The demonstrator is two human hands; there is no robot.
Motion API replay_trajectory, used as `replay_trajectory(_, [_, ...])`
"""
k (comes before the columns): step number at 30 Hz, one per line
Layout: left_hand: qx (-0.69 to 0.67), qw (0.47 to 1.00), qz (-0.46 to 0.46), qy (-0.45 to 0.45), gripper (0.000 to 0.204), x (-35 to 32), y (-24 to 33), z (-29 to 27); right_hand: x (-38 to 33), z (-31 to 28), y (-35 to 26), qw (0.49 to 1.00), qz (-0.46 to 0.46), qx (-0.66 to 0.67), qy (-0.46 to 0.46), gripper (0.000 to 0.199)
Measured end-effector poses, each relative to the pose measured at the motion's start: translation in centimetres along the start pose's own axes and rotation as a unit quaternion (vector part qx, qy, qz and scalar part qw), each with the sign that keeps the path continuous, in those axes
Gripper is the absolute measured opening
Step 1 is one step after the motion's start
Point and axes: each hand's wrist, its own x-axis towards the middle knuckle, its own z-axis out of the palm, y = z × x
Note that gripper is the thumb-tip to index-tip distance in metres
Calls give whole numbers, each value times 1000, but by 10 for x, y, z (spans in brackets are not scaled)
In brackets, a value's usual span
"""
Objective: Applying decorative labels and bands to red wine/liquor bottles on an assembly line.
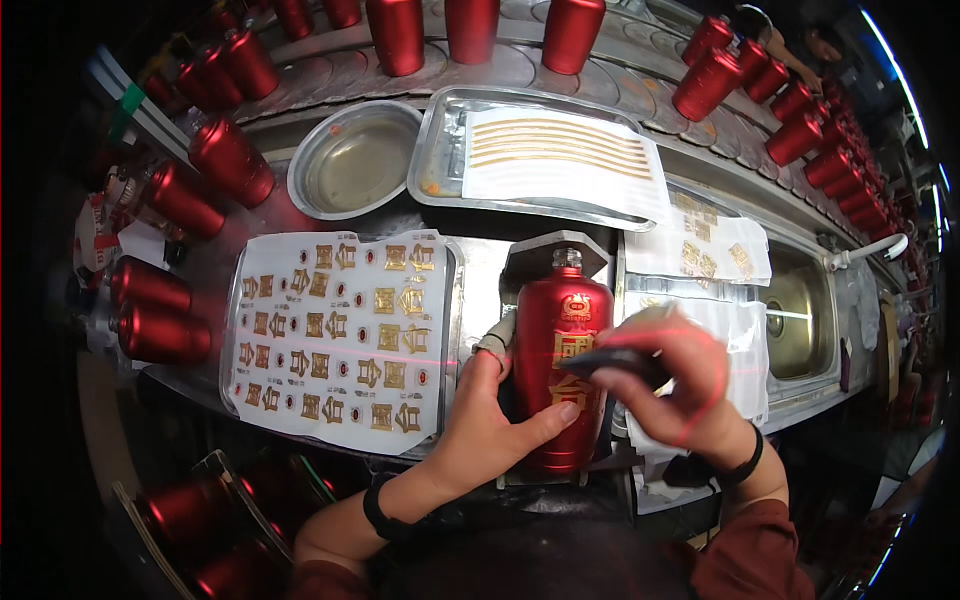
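A glossy red bottle (538, 312) with gold characters and a gold emblem lies in a metal cradle (520, 262), its clear glass neck pointing away from me. My left hand (480, 425) grips the bottle's left side, thumb laid across its front and a pale covering on one fingertip. In my right hand (690, 375) is a dark, flat scraper-like tool (625, 364), its tip at the gold characters. That hand is slightly blurred, and its fingers hide part of the tool. Left of the bottle, a white sheet of gold character decals (345, 300) covers a metal tray (450, 330).
Behind stand a round metal basin (355, 165) and a tray (440, 130) bearing a sheet of gold strips (560, 150). More decal sheets (715, 245) and a sink (800, 320) lie right. Red bottles (395, 35) line a conveyor (625, 85); others (165, 330) rest at left.
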Motion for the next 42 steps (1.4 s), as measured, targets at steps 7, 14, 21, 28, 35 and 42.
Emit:
replay_trajectory(7, [25, 998, -20, -54, 73, 2, 0, -10, 18, 6, 10, 996, -76, 7, 35, 27])
replay_trajectory(14, [-26, 997, -60, -36, 80, -5, 6, -9, 6, 21, 5, 973, -201, -111, 24, 30])
replay_trajectory(21, [-126, 989, 15, -71, 74, -6, 5, -12, -49, 29, -14, 982, -188, 21, 19, 23])
replay_trajectory(28, [-69, 997, 10, -19, 80, -5, 2, 4, -81, 32, -19, 989, 62, 98, 89, 22])
replay_trajectory(35, [145, 982, 124, 3, 68, -2, 0, -6, -72, 23, 5, 931, 198, 237, 193, 20])
replay_trajectory(42, [509, 809, 275, -103, 38, 18, 28, -20, -77, 22, 29, 898, 305, 225, 225, 21])
